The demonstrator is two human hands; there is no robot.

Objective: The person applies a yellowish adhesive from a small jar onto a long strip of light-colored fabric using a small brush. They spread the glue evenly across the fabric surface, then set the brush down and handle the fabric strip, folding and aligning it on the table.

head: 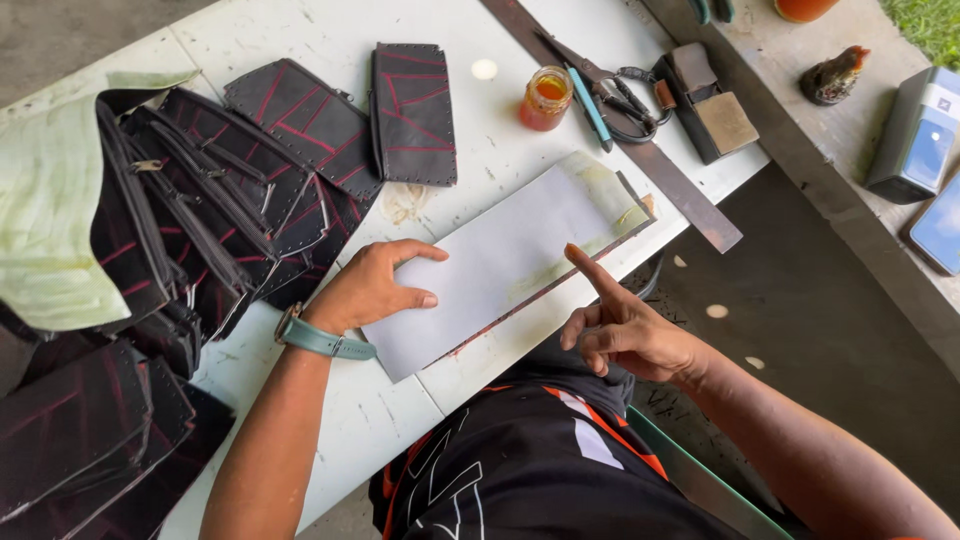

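Note:
My left hand (375, 285) lies flat on the near-left end of a long grey sheet (505, 255) and presses it onto the white table (330, 430). A dark strip with a reddish edge (540, 290) shows under the sheet along its near side. My right hand (625, 325) hovers at the table's front edge with the index finger stretched out, its tip touching the sheet near that edge; the other fingers are curled and hold nothing. A teal watch (320, 338) sits on my left wrist.
Several black leather pieces with red lines (300, 125) are piled at the left, beside a pale green sheet (45, 210). A small jar of orange liquid (545, 97), scissors (610, 90), a long metal ruler (680, 190) and a block (710, 105) lie at the far side.

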